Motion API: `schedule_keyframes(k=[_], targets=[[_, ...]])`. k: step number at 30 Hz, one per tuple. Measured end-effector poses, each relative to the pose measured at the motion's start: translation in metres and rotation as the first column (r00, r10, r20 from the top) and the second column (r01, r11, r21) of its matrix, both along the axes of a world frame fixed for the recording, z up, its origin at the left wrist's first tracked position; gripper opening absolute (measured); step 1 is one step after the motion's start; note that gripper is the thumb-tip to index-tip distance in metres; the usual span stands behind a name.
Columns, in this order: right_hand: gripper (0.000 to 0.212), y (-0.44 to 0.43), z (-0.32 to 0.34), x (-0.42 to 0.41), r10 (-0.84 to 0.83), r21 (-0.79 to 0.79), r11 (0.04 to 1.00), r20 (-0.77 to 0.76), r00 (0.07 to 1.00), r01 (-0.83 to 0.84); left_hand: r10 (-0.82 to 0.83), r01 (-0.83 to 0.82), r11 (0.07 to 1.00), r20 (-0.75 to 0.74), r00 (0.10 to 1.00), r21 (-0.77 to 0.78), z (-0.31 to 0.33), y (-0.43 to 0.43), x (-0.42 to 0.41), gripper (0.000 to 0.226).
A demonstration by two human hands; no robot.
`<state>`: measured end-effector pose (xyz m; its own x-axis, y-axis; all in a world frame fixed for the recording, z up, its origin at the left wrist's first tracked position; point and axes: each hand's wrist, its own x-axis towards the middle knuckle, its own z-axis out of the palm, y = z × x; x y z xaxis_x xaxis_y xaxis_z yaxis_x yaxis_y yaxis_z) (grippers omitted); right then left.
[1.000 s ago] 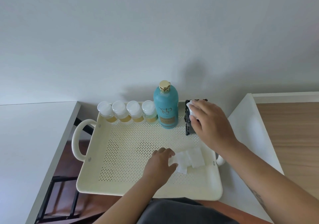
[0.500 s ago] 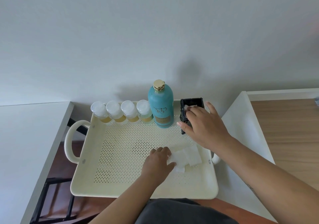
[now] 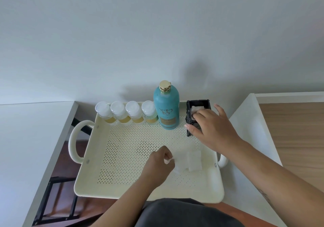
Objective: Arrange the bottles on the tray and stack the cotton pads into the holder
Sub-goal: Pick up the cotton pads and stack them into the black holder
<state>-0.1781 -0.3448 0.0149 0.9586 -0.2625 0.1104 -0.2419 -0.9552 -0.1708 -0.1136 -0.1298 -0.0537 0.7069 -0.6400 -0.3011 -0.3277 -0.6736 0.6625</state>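
A cream perforated tray (image 3: 84, 179) holds several small white-capped bottles (image 3: 121, 112) in a row along its back edge. A tall teal bottle (image 3: 166, 111) with a gold cap stands to their right. A black holder (image 3: 198, 102) sits at the back right corner with a white cotton pad (image 3: 197, 108) inside. My right hand (image 3: 213, 128) rests over the holder, fingers spread, fingertips on that pad and thumb at the holder's front. My left hand (image 3: 157, 167) pinches the edge of one pad from the loose cotton pads (image 3: 193, 160) lying at the tray's front right.
A white table (image 3: 26, 139) lies to the left and a white surface (image 3: 249, 130) to the right, with a wooden top (image 3: 294, 139) beyond it. A gap with a dark frame (image 3: 57, 191) shows left of the tray. A plain wall stands behind.
My right hand has let the pad drop into the holder and now presses on it with spread fingers. My left hand has closed from flat on the loose pads to a pinch on one.
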Motion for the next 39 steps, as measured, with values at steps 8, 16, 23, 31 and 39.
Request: schedule_keyframes(k=[8,16,23,31,39], targets=[[0.007,0.031,0.009,-0.017,0.007,0.084,0.995,0.426,0.905,-0.047,0.165,-0.172,0.981,-0.078,0.983,-0.094,0.018,0.011,0.016,0.006],[0.052,0.062,-0.029,-0.015,-0.002,0.529,0.847,-0.103,0.995,0.057,0.16,-0.198,0.96,-0.194,0.968,-0.196,0.039,0.011,0.02,0.007],[0.003,0.055,-0.027,-0.013,-0.048,0.574,0.814,-0.086,0.995,0.089,0.149,-0.183,0.964,-0.177,0.973,-0.193,0.049,0.011,0.021,0.007],[0.009,0.052,0.001,-0.022,-0.186,0.612,0.786,0.099,0.977,0.088,0.27,-0.312,0.913,-0.184,0.945,-0.264,0.052,0.011,0.024,0.007],[0.005,0.001,0.036,-0.004,-0.497,0.721,0.651,0.17,0.851,0.236,0.29,-0.371,0.869,-0.272,0.918,-0.328,0.061,0.0,0.026,0.006]])
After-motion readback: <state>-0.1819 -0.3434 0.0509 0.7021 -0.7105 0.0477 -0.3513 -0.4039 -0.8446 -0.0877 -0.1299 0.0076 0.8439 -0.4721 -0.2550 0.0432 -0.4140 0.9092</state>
